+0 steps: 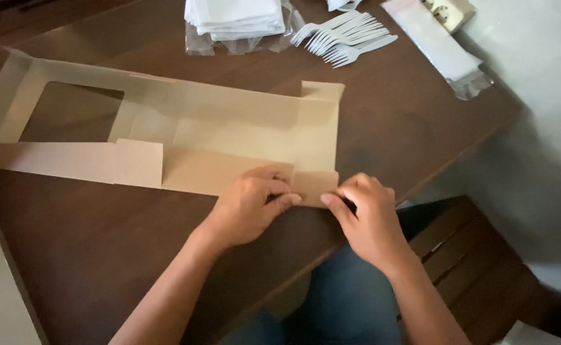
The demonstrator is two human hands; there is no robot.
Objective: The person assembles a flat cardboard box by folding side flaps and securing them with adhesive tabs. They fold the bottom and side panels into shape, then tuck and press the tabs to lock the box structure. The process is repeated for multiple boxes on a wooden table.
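Head view: you look down on a dark wooden table with a flat, unfolded cardboard box lying across it.
Cardboard box: it lies flat, its long axis running left to right across the table, with a cut-out window toward its left end.
Flap: the small corner flap sits at the near right corner of the box, right at the table's near edge and between your two hands.
Left hand: your left hand rests on the box just left of the flap, fingers curled, thumb and fingertips pinching the flap's left edge.
Right hand: your right hand comes in from the right, fingertips pressing the flap's right edge; part of this hand hangs past the table's edge.
Grip: both hands are closed on the flap in a light pinch, not a fist.
Nearer hand: both touch the flap; the left lies more fully over the cardboard.
Arms: both forearms reach up from your lap, wrists bent slightly inward toward each other.
Far side: a stack of white napkins in clear wrap and a pile of white plastic forks lie well apart from the hands.
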